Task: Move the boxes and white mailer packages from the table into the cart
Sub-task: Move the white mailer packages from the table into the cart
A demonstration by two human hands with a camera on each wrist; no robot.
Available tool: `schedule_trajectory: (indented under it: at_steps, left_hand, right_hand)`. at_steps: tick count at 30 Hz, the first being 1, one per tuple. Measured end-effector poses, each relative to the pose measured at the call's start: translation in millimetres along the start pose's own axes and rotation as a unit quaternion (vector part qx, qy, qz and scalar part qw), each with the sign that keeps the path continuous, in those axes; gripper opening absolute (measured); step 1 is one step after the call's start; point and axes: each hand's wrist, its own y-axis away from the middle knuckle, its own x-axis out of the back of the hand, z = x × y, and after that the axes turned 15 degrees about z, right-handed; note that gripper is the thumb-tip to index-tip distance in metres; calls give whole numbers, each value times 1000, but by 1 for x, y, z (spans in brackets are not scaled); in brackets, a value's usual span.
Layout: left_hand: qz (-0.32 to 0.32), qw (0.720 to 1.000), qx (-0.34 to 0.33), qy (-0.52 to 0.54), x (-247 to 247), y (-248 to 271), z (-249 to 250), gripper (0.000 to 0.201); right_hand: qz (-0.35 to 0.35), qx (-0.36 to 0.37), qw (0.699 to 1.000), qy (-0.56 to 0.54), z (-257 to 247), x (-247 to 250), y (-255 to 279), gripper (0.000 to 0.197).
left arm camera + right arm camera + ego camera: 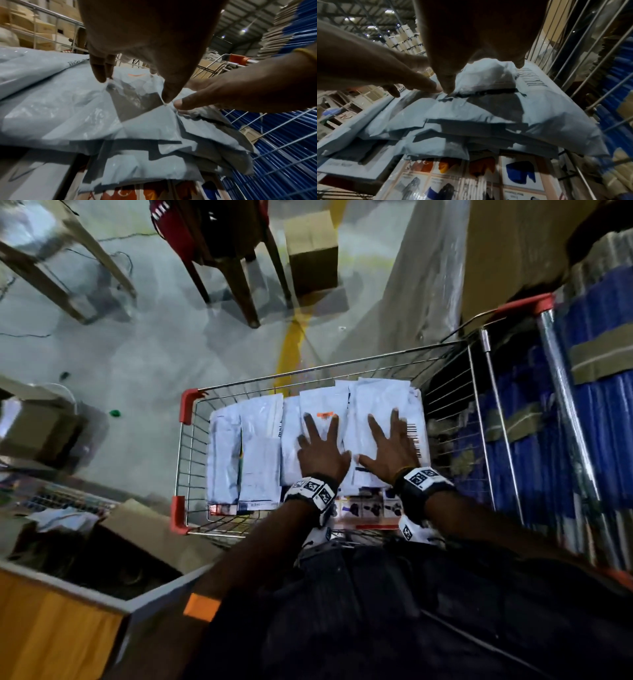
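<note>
A wire cart (191, 402) with red corners holds several white mailer packages (253, 446) stacked over a printed box (363, 508). My left hand (320, 446) lies flat, fingers spread, on a mailer with an orange label (324, 416). My right hand (390, 445) presses flat on the neighbouring mailer with a barcode (414, 436). In the left wrist view the left hand (133, 86) touches the mailers (68, 108) with its fingertips, thumb beside the right hand's thumb (180, 104). The right wrist view shows the right hand (481, 75) over the mailers (471, 115) and the printed box (488, 175).
An orange table corner (68, 631) sits at lower left, with open cardboard boxes (144, 529) beyond it. Blue stacked sheets (599, 422) stand right of the cart. A dark red chair (219, 251) and a cardboard box (311, 248) stand on the grey floor ahead.
</note>
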Motion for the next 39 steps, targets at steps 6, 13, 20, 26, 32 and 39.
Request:
schedule_trajectory:
  at_steps: [6, 13, 20, 26, 32, 39]
  left_hand:
    - [-109, 994, -24, -6, -1, -12, -2, 95]
    - [-156, 987, -38, 11, 6, -21, -10, 101]
    - [-58, 996, -3, 72, 34, 18, -13, 69]
    - [19, 997, 5, 72, 62, 77, -19, 49]
    - [91, 991, 29, 89, 78, 160, -35, 37]
    - [121, 981, 53, 144, 84, 267, -73, 35]
  right_hand:
    - [-92, 37, 994, 55, -4, -5, -12, 91]
    - [-64, 17, 997, 27, -12, 6, -5, 83]
    - [52, 3, 998, -45, -38, 32, 36, 57]
    - [72, 34, 995, -59, -55, 44, 94, 46]
    - [98, 76, 991, -45, -64, 48, 174, 35]
    - [73, 147, 985, -58, -74, 31, 270, 37]
